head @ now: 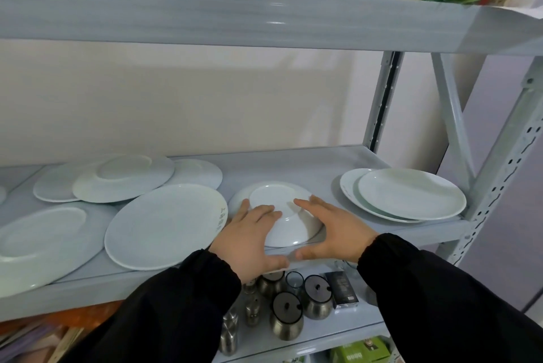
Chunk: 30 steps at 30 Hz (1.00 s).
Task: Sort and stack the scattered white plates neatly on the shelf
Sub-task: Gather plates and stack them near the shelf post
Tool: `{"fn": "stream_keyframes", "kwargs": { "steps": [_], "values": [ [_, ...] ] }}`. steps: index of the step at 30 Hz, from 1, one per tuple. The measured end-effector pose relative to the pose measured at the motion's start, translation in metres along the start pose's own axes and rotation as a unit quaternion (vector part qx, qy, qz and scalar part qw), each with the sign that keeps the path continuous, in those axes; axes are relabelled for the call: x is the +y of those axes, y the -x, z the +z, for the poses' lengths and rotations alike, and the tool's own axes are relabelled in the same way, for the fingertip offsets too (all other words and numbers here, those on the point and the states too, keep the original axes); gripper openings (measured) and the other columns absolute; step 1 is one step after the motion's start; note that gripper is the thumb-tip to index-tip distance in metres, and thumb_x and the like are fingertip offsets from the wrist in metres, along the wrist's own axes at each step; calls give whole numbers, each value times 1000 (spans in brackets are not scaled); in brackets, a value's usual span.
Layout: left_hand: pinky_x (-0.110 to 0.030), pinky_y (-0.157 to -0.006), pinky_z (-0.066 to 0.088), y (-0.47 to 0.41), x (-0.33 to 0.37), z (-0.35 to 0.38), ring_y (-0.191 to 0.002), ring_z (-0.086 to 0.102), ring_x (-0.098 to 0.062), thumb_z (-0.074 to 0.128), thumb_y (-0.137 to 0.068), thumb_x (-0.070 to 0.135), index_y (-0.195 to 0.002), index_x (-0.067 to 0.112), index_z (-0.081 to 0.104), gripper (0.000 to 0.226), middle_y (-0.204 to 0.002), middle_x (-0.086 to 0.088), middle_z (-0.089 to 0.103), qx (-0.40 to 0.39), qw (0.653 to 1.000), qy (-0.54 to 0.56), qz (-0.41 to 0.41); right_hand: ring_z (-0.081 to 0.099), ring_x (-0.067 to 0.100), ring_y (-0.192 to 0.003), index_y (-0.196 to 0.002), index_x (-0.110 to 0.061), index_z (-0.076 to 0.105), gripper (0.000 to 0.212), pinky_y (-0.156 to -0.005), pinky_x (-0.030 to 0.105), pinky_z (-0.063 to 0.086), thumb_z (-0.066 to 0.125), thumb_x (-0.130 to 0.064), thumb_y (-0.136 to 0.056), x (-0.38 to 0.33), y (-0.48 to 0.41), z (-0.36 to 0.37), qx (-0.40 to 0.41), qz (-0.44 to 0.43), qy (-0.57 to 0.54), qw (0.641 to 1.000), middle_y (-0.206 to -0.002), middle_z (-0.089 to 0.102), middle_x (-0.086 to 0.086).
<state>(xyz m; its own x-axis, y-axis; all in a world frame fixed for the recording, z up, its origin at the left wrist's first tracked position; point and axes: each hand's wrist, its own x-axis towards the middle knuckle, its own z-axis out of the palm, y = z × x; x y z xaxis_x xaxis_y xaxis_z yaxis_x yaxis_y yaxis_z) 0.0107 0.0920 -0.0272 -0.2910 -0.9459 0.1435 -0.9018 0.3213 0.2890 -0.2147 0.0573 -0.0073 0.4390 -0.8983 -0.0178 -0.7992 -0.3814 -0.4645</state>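
An upside-down white plate [282, 204] lies at the middle of the grey shelf [279, 166], near its front edge. My left hand [249, 240] rests on its left side and my right hand [329, 233] on its right, fingers spread, thumbs at the front rim. Left of it lies a large white plate [164, 227] with small lettering on its rim. Another large plate [38, 245] overhangs the front left. Further back, an upturned plate [123, 179] lies over others. Two stacked plates [411, 193] sit at the right end.
The upper shelf board [264, 19] hangs low overhead, carrying packets and a jar. Perforated metal uprights [505, 168] close the right end. On the lower shelf stand several steel pots with black lids [286, 314], shakers and a small dark box [342, 289].
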Motion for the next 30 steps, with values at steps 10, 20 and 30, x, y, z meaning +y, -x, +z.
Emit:
{"fn": "stream_keyframes", "kwargs": {
  "steps": [10,20,30],
  "values": [
    [-41,-117,23,-11,7,-4,-147,-3,-17,56,-61,83,-149,40,16,106,-154,22,-6,21,995,76,-54,33,9,-139,-149,-44,28,70,-114,31,25,46,-69,-86,-6,-16,-2,49,41,-141,988,-155,33,-10],
    [-43,-120,4,1,3,-1,-146,-5,-6,53,-69,74,-146,40,26,89,-154,23,9,120,988,91,18,13,4,-147,-145,-51,32,80,-116,27,15,58,-74,-74,-5,-19,-10,11,14,-128,992,-161,20,-5],
    [-55,-84,54,27,10,27,-126,53,-33,82,-67,31,-136,24,46,78,-136,6,55,133,979,-126,93,1,17,-150,-149,-51,3,96,-119,31,18,65,-62,-77,10,14,12,20,-38,146,988,-164,-5,-1]
  ]
}}
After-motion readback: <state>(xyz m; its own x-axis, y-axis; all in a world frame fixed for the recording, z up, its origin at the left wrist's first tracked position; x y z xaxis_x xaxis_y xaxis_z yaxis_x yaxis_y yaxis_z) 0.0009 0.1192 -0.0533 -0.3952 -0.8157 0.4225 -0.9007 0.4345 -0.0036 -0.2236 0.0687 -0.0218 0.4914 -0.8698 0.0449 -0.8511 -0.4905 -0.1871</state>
